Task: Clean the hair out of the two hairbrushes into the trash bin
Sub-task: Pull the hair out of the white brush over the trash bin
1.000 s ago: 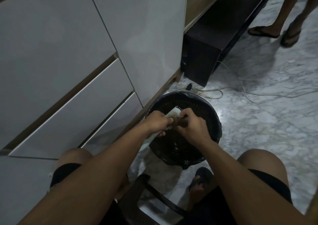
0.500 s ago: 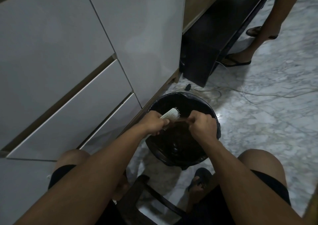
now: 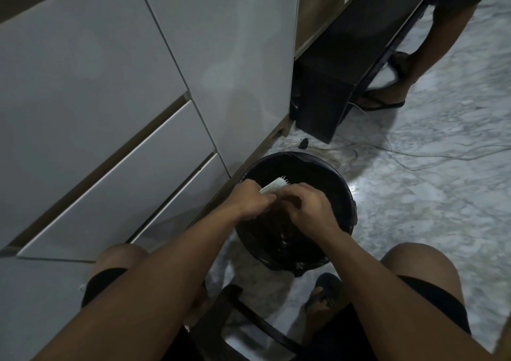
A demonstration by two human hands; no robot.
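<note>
Right over the black trash bin (image 3: 343, 194), the left hand (image 3: 249, 201) grips the white hairbrush (image 3: 273, 187), fingers wrapped around its handle. Just beside it, the right hand (image 3: 308, 206) pinches at the bristles, fingers curled close together.

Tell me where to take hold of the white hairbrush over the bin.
Grip its handle end from the near-left, as the left hand does. The bristled head of the white hairbrush angles up and away over the trash bin, leaving the bristles open to the right hand.
</note>
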